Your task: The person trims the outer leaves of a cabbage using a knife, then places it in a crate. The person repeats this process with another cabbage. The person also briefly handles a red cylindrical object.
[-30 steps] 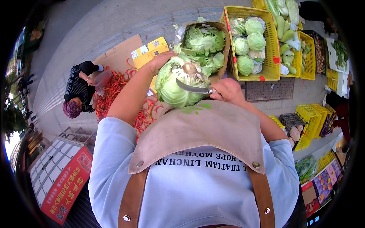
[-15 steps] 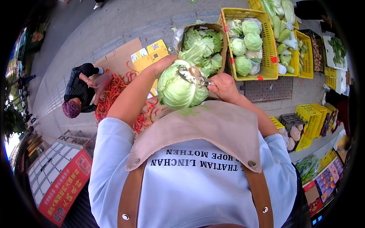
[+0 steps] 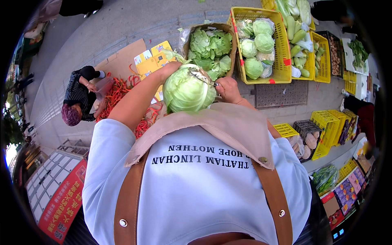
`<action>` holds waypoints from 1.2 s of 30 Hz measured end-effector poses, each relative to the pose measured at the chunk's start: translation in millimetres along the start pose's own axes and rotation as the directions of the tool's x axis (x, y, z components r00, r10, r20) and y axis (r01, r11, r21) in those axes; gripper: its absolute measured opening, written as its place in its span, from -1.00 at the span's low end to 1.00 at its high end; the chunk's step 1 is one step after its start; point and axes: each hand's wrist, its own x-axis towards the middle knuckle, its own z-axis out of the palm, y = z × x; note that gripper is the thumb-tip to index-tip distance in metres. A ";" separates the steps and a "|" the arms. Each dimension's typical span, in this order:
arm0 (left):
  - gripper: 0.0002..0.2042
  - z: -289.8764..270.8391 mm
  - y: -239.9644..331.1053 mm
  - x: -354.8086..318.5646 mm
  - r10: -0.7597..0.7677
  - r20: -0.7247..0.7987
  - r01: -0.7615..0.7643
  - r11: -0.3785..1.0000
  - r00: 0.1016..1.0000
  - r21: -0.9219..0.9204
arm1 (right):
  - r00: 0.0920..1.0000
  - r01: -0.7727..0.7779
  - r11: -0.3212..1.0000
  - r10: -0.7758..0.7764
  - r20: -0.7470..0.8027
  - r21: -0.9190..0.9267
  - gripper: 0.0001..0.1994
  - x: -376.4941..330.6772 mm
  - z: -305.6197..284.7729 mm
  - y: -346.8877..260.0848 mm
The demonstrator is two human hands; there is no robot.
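A pale green cabbage [image 3: 190, 92] is held up at my apron [image 3: 204, 122], its browned stem end turned up and away from me. My left hand [image 3: 170, 69] is closed around its far left side. A loose leaf [image 3: 175, 56] sticks out from the head beside those fingers. On the right, my right hand [image 3: 228, 88] grips a small knife [image 3: 211, 83], whose dark blade lies against the stem end. Its handle is mostly hidden in my fist. Just beyond the cabbage stands a cardboard box [image 3: 233, 45] holding trimmed green leaves [image 3: 210, 45].
A yellow crate [image 3: 278, 75] of cabbages stands right of the box, with more vegetable crates [image 3: 322, 57] beyond. Red chillies [image 3: 116, 96] lie at left, where a person [image 3: 79, 96] crouches with a plastic bag. Yellow printed cardboard [image 3: 149, 64] lies near my left forearm.
The leaf that hung from the cabbage toward the box now sticks out by my left hand. My right hand and the knife remain at the stem end. The whole view has shifted slightly.
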 end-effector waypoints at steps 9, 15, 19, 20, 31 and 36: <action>-0.74 -13.2 5.2 -7.5 -0.033 0.157 0.056 0.988 0.987 -0.147 | 0.961 -0.230 0.965 0.246 0.127 -0.128 -0.85 -59.6 -60.3 -7.4; -0.67 0.9 26.3 2.2 0.083 0.016 -0.082 0.995 0.996 -0.062 | 0.993 0.067 0.994 -0.057 0.105 -0.091 -0.77 34.0 -57.0 -29.1; -0.66 16.9 46.3 -1.8 0.066 0.003 -0.066 0.998 0.998 -0.024 | 0.992 0.075 0.978 -0.053 0.116 -0.193 -0.75 53.2 -53.9 -22.7; -0.66 16.3 48.7 -0.8 0.068 -0.010 -0.068 0.998 0.998 0.009 | 0.992 0.080 0.977 -0.059 0.110 -0.198 -0.75 59.8 -50.8 -24.0; -0.70 13.6 55.9 -4.8 0.095 -0.042 -0.097 0.994 0.995 -0.050 | 0.984 -0.132 0.967 0.155 0.091 -0.216 -0.77 55.8 -46.0 6.8; -0.68 -2.6 53.3 15.0 0.054 -0.020 -0.055 0.998 0.998 -0.030 | 0.933 -0.314 0.938 0.333 0.133 -0.148 -0.72 76.7 -31.2 29.2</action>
